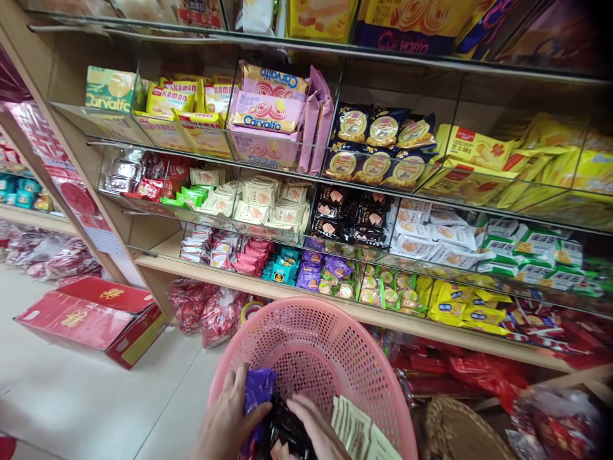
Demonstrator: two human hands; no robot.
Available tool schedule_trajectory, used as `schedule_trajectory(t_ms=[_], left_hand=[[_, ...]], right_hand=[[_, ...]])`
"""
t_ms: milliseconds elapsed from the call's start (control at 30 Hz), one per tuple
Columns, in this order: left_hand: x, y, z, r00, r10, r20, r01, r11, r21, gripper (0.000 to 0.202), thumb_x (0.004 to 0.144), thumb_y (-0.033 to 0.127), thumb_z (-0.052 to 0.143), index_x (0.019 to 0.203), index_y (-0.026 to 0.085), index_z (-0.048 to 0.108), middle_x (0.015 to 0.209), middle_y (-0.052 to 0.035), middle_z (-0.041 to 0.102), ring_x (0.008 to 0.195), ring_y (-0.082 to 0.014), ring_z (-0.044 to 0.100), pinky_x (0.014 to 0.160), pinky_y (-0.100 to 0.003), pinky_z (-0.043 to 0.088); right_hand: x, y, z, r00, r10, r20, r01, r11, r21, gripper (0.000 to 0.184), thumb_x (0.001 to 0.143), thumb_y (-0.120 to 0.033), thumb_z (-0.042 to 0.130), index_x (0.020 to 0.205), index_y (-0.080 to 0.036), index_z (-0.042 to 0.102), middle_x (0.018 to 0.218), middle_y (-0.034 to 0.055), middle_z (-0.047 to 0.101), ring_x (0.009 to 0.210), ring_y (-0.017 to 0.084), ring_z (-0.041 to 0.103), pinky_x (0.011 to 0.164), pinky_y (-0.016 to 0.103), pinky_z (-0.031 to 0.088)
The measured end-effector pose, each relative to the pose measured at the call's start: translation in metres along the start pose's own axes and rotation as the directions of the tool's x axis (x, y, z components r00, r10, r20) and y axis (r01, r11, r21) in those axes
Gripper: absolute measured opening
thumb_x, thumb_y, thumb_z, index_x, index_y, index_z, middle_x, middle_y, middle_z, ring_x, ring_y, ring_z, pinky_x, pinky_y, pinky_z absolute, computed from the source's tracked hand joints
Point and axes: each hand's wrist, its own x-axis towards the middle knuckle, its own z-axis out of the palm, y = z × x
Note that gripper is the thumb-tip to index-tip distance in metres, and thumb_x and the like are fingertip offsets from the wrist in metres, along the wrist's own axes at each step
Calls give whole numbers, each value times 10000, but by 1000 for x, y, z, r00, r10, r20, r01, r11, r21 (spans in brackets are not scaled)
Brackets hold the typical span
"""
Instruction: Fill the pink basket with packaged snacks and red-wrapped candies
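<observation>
Two hands are working inside a pink basket (330,342) at the frame's lower edge. Left hand (230,415) is holding a purple packet (259,388) in a closed grip against the basket's near wall. Right hand (318,431) is lying flat on black packets (286,433), its grip open and fingers stretched out. Beige packets (357,427) are leaning just beside it. Behind, shelves are carrying pink packs (268,112) reading "Carvalfo" and yellow packs (167,99) reading "KAMAN". Left, a red box (96,319) with gold characters is sitting on the floor.

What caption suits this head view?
Left hand on purple packets, right hand on black packets, in a pink basket beside snack shelves.
</observation>
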Motion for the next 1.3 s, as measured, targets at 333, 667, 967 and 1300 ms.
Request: schedule_trajectory(t_ms=[333, 667, 967, 1300], left_hand=[[-7, 9, -7, 999, 5, 43, -10, 994, 111, 507, 768, 480, 444, 1106, 105, 479, 1052, -159, 559, 936, -266, 594, 793, -375, 467], [0, -10, 2, 973, 219, -75, -190, 940, 282, 564, 780, 432, 500, 1271, 156, 478, 1403, -176, 379, 1268, -332, 377, 1019, -481, 350], [3, -3, -22, 941, 301, 155, -329, 920, 215, 508, 770, 447, 537, 1250, 285, 513, 1358, -98, 463, 1267, -322, 383, 1054, -528, 287], [9, -9, -18, 920, 348, -180, -258, 883, 392, 434, 810, 498, 455, 992, 165, 666, 1275, -159, 538, 1297, -353, 319, 1074, -603, 96]], right_hand=[[5, -4, 7, 996, -16, 87, 24, 996, -89, 661, 725, -431, 633, 1323, -253, 417, 1350, 71, 466, 1231, 253, 434, 1023, 320, 355], [5, 14, 22, 993, -15, 113, 32, 988, -148, 731, 681, -474, 679, 1334, -315, 393, 1351, 37, 470, 1212, 258, 455, 1015, 328, 359], [6, 18, 21, 987, -47, 154, 68, 989, -132, 733, 710, -518, 632, 1357, -320, 350, 1357, 44, 463, 1205, 270, 460, 1008, 345, 368], [9, -24, -4, 981, -33, 194, 57, 991, -124, 671, 740, -417, 610, 1348, -241, 387, 1348, 79, 468, 1212, 266, 453, 1002, 353, 367]])
